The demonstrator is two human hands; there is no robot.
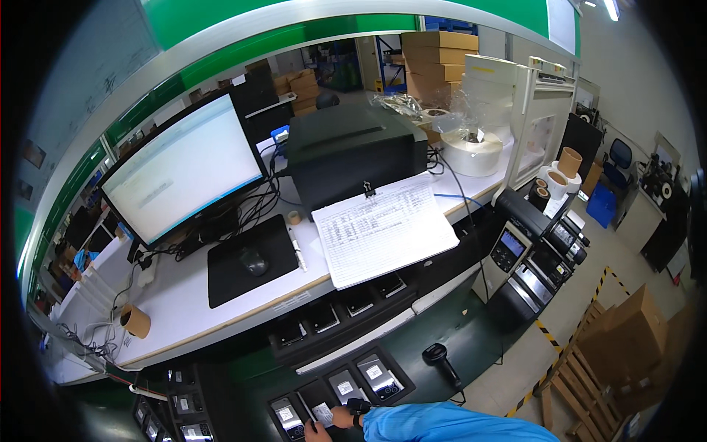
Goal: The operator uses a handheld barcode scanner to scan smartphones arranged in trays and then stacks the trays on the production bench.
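At the lower edge, my right hand [343, 417] reaches in from the right in a blue sleeve, with a dark band at the wrist. Its fingers are drawn together at the side of a white label [322, 412]. My left hand [317, 433], partly cut off by the frame, has its fingers closed at the label's lower edge. Whether the label lies on a device beneath is too small to tell. Around it, a black tray [403, 384] holds several flat dark devices with small white labels, such as the right-hand device [379, 377].
More trayed devices [188, 403] sit at lower left, others under the shelf. A handheld scanner [440, 361] lies right of my tray. Above stand a monitor [184, 169], a mouse [254, 262], a clipboard with a filled sheet [383, 228] and a black printer [353, 151]; a label printer [519, 258] stands right.
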